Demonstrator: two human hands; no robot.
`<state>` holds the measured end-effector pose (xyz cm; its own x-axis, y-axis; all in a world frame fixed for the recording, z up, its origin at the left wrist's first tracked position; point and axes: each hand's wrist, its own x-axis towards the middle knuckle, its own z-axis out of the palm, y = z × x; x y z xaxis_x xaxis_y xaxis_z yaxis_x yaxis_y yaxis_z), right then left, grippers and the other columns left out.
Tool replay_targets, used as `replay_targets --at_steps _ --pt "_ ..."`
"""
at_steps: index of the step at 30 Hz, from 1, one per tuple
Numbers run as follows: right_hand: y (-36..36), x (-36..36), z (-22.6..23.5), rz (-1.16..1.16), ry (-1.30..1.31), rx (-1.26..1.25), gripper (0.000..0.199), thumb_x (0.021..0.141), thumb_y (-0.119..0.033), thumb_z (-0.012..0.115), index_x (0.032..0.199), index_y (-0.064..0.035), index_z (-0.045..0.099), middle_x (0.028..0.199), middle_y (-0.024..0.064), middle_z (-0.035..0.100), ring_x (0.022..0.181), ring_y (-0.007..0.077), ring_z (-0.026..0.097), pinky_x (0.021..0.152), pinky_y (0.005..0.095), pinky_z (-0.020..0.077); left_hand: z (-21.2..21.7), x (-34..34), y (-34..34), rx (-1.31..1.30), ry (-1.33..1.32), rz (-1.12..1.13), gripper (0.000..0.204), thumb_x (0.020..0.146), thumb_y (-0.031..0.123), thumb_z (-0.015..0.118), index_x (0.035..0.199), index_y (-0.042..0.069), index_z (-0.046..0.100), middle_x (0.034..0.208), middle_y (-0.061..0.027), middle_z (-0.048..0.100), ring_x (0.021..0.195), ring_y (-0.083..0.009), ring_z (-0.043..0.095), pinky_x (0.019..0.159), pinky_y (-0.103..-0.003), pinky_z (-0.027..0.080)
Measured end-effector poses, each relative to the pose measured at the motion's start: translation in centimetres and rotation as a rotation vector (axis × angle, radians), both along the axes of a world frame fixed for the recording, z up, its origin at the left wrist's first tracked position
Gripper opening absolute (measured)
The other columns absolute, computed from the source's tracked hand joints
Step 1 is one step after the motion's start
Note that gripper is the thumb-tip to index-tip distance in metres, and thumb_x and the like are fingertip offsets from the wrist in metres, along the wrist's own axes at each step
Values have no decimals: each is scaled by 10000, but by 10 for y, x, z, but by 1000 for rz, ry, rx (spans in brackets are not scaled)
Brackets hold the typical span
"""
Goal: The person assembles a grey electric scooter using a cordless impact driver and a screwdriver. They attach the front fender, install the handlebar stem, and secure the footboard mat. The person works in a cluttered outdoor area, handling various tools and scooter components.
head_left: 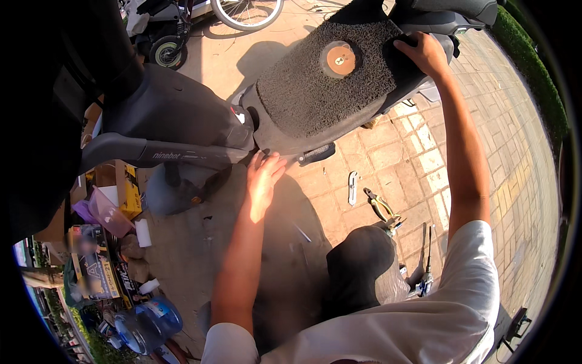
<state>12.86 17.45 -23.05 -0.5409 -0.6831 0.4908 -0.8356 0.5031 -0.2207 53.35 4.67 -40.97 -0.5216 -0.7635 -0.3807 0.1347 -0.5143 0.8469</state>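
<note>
A dark electric scooter (182, 106) stands in front of me, its footboard running up to the right. On the footboard lies a black looped floor mat (297, 91) with a round brown patch (341, 60). At the footboard's near front corner, my left hand (264, 176) touches the lower edge with its fingers partly spread. My right hand (429, 53) is at the mat's far right end, below the seat (451, 15). Its thumb lies on the black panel and its fingers bend over it; their tips are hidden.
On the paving lie a white utility knife (353, 188), yellow-handled pliers (380, 205) and a long-shafted tool (428, 267). Boxes (94, 261), a pink plastic bin (110, 211) and a large blue water bottle (148, 324) stand at left. A bicycle wheel (247, 25) is at the back.
</note>
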Motion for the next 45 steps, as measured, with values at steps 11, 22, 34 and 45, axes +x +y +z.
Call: replay_targets --at_steps 11,22,34,45 --pt "39 45 43 3 -1 131 464 808 -465 618 1006 -47 646 903 176 669 879 344 638 763 416 495 -17 12 6 -280 -403 -488 590 849 532 612 1074 -14 603 965 -136 659 898 -197 636 805 -324 486" --pt "-1 116 104 -187 115 217 409 702 -338 737 882 21 659 795 205 654 719 326 639 665 411 502 13 -1 -4 -348 -276 -115 799 838 303 690 1403 -71 268 1381 -264 386 1297 -285 387 1067 -355 300" --pt "-2 119 133 -128 199 196 386 772 -362 670 862 14 677 864 222 664 857 370 650 765 428 522 31 -12 9 -342 -156 -258 785 837 270 678 1406 -83 269 1476 -253 255 1387 -277 241 1121 -375 184" --pt "-72 50 115 -40 266 200 285 836 -221 573 1097 -187 682 1115 43 662 1024 228 632 792 436 459 20 -23 3 -201 18 -256 613 880 270 601 1401 42 373 1469 -96 321 1403 -211 190 1124 -400 47"
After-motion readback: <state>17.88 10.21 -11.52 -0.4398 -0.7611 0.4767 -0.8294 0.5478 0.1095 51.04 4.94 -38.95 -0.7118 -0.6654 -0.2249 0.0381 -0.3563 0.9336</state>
